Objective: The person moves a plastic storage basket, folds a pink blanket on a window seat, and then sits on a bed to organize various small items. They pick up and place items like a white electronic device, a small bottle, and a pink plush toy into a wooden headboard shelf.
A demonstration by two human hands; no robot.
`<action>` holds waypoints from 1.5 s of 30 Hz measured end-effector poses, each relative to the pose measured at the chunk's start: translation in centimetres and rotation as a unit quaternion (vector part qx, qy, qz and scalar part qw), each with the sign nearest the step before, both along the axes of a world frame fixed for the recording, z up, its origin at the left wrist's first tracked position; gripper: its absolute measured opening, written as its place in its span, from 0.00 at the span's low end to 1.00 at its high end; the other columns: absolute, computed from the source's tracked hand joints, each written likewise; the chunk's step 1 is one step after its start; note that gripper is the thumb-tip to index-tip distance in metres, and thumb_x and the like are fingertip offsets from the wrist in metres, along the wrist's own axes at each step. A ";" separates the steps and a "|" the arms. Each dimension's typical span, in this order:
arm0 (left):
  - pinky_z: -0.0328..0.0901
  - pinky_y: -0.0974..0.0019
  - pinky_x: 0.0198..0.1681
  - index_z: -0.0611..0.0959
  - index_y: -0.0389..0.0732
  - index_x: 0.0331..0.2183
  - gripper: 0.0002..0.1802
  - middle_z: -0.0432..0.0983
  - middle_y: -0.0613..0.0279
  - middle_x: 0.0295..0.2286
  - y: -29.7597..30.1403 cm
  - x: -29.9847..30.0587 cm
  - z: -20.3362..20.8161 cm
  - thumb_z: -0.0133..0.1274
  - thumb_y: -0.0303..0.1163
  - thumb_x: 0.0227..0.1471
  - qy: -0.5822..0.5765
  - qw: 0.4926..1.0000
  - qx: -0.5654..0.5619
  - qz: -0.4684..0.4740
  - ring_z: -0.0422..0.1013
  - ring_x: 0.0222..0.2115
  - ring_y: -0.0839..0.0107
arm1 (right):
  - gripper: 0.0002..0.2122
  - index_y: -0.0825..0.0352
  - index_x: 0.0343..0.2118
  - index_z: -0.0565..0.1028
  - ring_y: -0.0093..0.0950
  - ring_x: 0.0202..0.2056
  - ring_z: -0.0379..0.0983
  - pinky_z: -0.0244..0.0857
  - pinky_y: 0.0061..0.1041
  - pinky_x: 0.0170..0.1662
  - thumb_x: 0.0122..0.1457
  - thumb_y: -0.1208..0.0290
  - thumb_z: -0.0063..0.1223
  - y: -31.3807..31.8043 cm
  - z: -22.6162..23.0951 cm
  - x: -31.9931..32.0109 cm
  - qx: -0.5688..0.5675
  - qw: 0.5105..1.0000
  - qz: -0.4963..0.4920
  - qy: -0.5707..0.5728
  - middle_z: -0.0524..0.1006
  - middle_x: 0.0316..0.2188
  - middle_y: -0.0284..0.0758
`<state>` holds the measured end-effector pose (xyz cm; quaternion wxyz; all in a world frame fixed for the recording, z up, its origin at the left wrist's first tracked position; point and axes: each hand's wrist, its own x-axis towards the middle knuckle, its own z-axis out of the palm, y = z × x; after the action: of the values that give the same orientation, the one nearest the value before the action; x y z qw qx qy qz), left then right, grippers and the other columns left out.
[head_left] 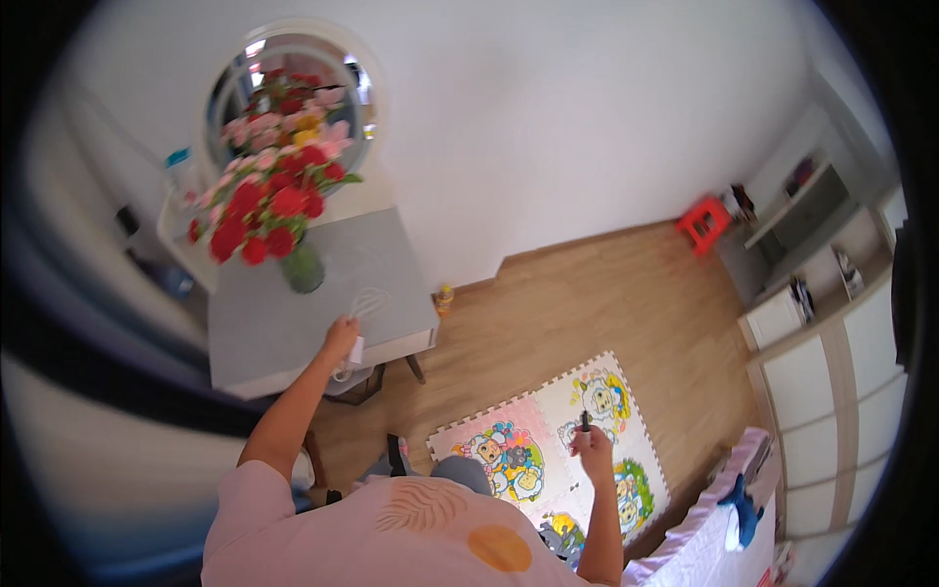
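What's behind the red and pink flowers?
A round mirror, its upper part showing. The flowers cover some of its lower part; anything else directly behind them is hidden.

Red-and-pink flowers [269, 205], grey tabletop [256, 328], cartoon-sheep-patterned mat [562, 479], red stool [704, 224], seemingly black handheld object [585, 420]

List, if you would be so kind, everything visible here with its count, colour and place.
Mirror: one, white-framed, upper left.
Flowers: one bunch, mostly red and pink, in the vase.
Vase: one, green, on the table.
Table: one, grey-topped, left.
Looped thing: one, pale, beside the left hand.
Small bottle: one, yellowish, floor beside the table.
Stool: one, red, far right.
Cabinet: one, white, right.
Foam mat: one, white and pink, floor.
Soft toy: one, blue and white, lower right.
Pen-like thing: one, dark-tipped, in the right hand.
Left hand: one, bare, table's front edge.
Right hand: one, bare, above the mat.
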<state>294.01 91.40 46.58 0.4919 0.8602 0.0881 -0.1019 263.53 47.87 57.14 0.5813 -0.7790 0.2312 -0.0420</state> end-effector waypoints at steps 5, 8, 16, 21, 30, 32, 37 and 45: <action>0.61 0.51 0.35 0.71 0.34 0.33 0.17 0.71 0.43 0.29 -1.4 11.2 -3.1 0.37 0.39 0.51 -0.068 0.977 0.202 0.009 0.67 0.33 0.46 | 0.07 0.71 0.28 0.69 0.19 0.13 0.65 0.57 0.16 0.15 0.53 0.72 0.45 -10.5 -6.8 -5.4 -0.052 0.962 -0.260 0.058 0.71 0.16 0.34; 0.61 0.52 0.35 0.72 0.35 0.33 0.16 0.71 0.45 0.30 -2.0 14.1 -4.2 0.36 0.38 0.51 -0.059 0.961 0.262 0.068 0.67 0.33 0.48 | 0.05 0.68 0.24 0.68 0.19 0.12 0.64 0.53 0.15 0.11 0.51 0.72 0.46 -15.1 -11.5 -10.3 0.038 0.895 -0.426 0.125 0.70 0.15 0.33; 0.61 0.46 0.37 0.65 0.37 0.45 0.24 0.65 0.50 0.42 -2.8 16.9 -6.2 0.44 0.39 0.48 0.008 0.864 0.487 0.130 0.61 0.44 0.55 | 0.05 0.66 0.22 0.66 0.21 0.10 0.62 0.51 0.18 0.08 0.49 0.70 0.46 -28.8 -19.7 -8.7 0.185 0.802 -0.551 0.141 0.67 0.12 0.33; 0.58 0.54 0.44 0.64 0.39 0.47 0.26 0.63 0.50 0.42 -16.8 19.7 0.2 0.47 0.32 0.43 -0.162 0.819 0.532 0.141 0.59 0.45 0.54 | 0.13 0.70 0.27 0.70 0.24 0.17 0.69 0.62 0.21 0.19 0.50 0.62 0.47 -43.2 -14.1 4.7 -0.091 0.917 -0.209 0.327 0.73 0.16 0.35; 0.65 0.59 0.29 0.77 0.39 0.25 0.06 0.73 0.57 0.22 -44.9 34.2 -9.8 0.47 0.29 0.40 -0.148 0.904 0.321 -0.239 0.70 0.24 0.56 | 0.10 0.68 0.29 0.68 0.30 0.19 0.71 0.65 0.28 0.25 0.51 0.66 0.43 -57.5 -12.8 26.0 -0.108 0.981 -0.064 0.149 0.73 0.22 0.40; 0.65 0.56 0.25 0.78 0.41 0.25 0.08 0.74 0.60 0.22 -49.3 38.1 -11.9 0.48 0.33 0.41 0.049 0.902 0.325 -0.281 0.71 0.22 0.60 | 0.09 0.66 0.28 0.68 0.30 0.21 0.72 0.65 0.27 0.28 0.50 0.66 0.43 -59.5 -12.9 26.7 -0.097 0.972 -0.031 0.210 0.74 0.22 0.38; 0.66 0.57 0.27 0.78 0.41 0.29 0.13 0.74 0.55 0.25 -68.7 47.0 -12.5 0.49 0.37 0.40 0.186 0.768 0.398 -0.466 0.72 0.26 0.61 | 0.12 0.66 0.20 0.73 0.33 0.22 0.71 0.65 0.30 0.29 0.47 0.63 0.42 -65.6 -20.0 13.7 -0.160 0.905 -0.156 0.362 0.73 0.14 0.36; 0.63 0.62 0.36 0.75 0.37 0.31 0.11 0.73 0.51 0.30 -119.0 48.3 -3.2 0.44 0.33 0.47 -0.115 0.727 0.162 -0.657 0.69 0.33 0.58 | 0.10 0.68 0.18 0.72 0.26 0.13 0.68 0.55 0.21 0.11 0.50 0.67 0.49 -61.9 -17.4 1.4 0.314 0.609 -0.565 0.461 0.75 0.19 0.38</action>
<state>342.26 -27.59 43.36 0.1610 0.7746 -0.5417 -0.2840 264.91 -13.99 39.76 0.4679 -0.1805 0.8616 0.0776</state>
